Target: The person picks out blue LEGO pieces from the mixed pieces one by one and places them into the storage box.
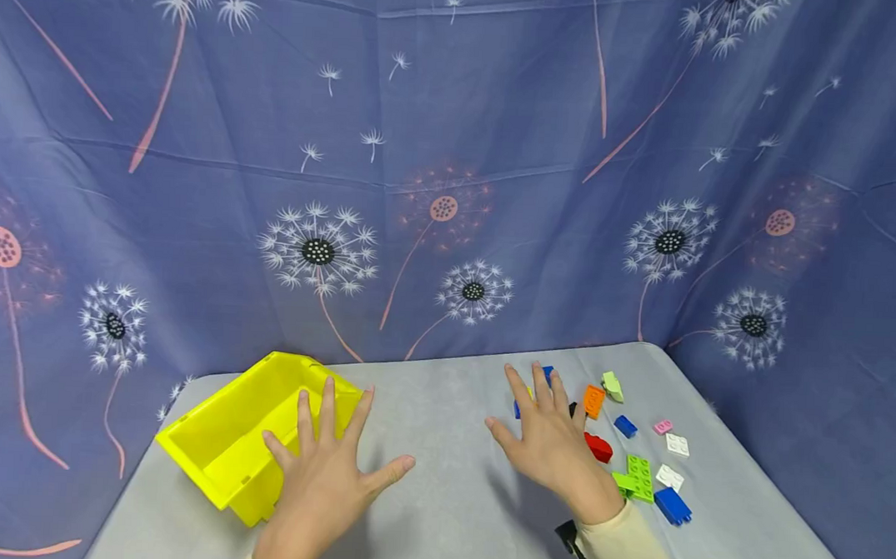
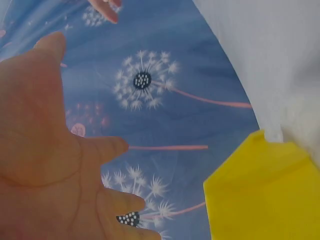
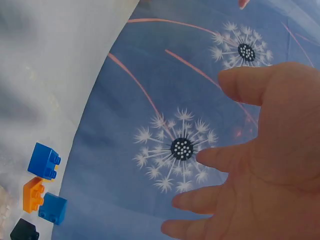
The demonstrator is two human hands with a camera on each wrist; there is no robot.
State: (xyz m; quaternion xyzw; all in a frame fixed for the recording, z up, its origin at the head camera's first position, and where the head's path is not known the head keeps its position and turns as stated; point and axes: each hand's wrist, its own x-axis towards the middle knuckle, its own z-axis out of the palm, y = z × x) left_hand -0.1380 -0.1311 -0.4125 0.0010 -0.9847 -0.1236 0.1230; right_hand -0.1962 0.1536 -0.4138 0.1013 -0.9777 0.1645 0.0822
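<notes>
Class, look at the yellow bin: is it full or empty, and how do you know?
Not full: the visible inside of the yellow bin is bare. Wholly empty, cannot tell: the left hand hides part.

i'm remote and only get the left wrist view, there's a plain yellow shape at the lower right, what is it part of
Observer: In the head view it belongs to an open-topped yellow bin.
Operator: ok, and what's over on the far right side
Observer: Toy bricks in several colours are scattered on the right part of the grey table.
Operator: and the right hand, is it holding any, i barely see it
Observer: No, the right wrist view shows nothing in its palm.
</notes>
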